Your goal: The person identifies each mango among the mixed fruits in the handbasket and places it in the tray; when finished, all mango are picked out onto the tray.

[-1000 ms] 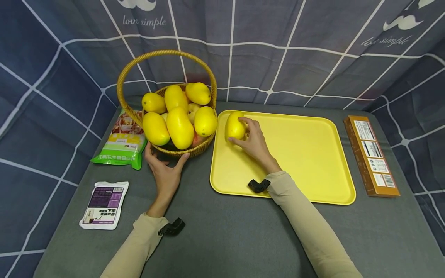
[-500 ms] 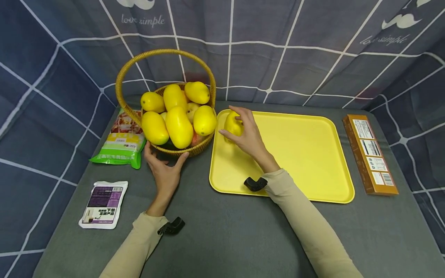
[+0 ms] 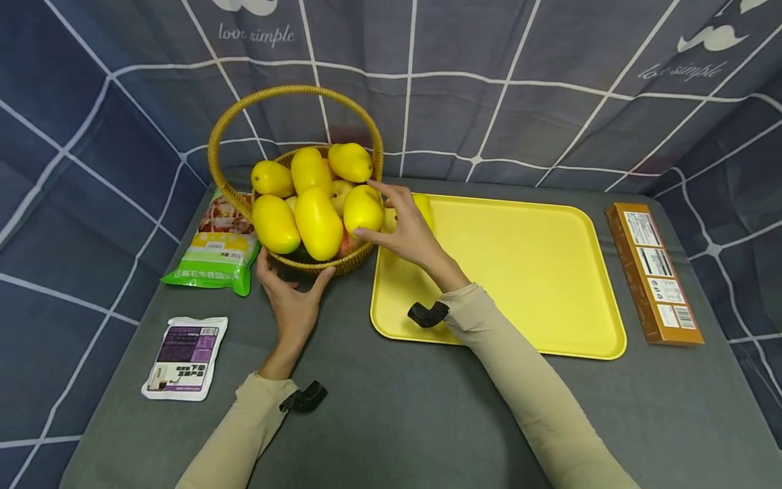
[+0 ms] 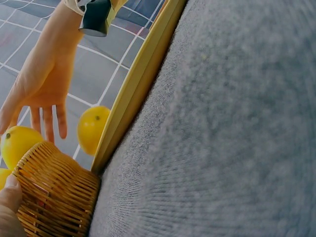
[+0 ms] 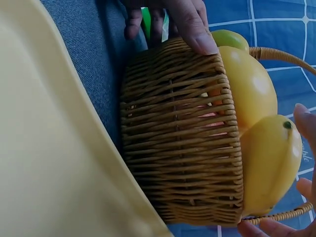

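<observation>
A woven basket (image 3: 346, 263) holds several yellow mangoes (image 3: 319, 224) and other fruit. My left hand (image 3: 292, 305) rests at its front, thumb on the rim and other fingers spread along the left side. My right hand (image 3: 411, 227) is at the basket's right, thumb and fingers spread around a mango (image 3: 363, 209). In the left wrist view, the fingers of this right hand (image 4: 48, 94) look straight; whether they touch the mango I cannot tell. Another mango (image 3: 423, 206) lies on the yellow tray (image 3: 507, 272), partly hidden behind the right hand.
A green food bag (image 3: 214, 248) leans left of the basket, with a white and purple pouch (image 3: 185, 358) in front of it. A brown box (image 3: 654, 274) lies right of the tray. A checked curtain (image 3: 452, 115) hangs behind the table.
My right hand has let go of the mango on the tray and moved left to a mango in the basket. The left hand stays at the basket.
</observation>
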`<state>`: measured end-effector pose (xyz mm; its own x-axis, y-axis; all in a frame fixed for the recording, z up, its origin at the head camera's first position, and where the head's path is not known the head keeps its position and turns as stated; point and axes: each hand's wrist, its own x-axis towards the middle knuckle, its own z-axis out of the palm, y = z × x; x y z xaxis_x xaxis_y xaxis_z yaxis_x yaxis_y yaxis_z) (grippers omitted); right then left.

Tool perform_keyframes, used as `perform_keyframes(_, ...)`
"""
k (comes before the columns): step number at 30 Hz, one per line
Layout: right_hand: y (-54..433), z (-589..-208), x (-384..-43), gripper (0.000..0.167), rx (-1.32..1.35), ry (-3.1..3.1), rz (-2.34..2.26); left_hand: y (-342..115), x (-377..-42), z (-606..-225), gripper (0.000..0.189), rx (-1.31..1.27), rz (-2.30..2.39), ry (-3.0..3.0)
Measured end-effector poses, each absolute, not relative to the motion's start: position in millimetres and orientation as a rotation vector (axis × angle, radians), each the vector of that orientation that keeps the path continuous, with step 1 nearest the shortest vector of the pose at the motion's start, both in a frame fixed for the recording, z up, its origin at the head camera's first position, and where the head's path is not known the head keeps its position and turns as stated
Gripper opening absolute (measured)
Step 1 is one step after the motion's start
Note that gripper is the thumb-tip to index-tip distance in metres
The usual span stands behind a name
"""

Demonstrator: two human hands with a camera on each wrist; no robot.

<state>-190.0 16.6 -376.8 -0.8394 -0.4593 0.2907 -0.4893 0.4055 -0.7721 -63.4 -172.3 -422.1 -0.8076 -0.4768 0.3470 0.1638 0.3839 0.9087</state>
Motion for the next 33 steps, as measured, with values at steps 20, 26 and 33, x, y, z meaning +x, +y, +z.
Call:
perform_keyframes(20,5.6,-368.4,-186.6,0.073,0.878,-2.693,1.275,-172.9,-64.5,-421.9,0.101,0.268,-1.447,-2.074)
perform_keyframes(26,4.4,-368.4,-185.4,0.071,0.885,-2.69,1.244,-172.7,-64.3,-423.3,0.1,0.259,-1.45,-2.065)
perform_keyframes(33,6.9,-366.5,-180.8,0.068,0.91,-2.642,1.254,-173.3,-65.0,-423.8,0.1,0.245,-1.448,-2.062)
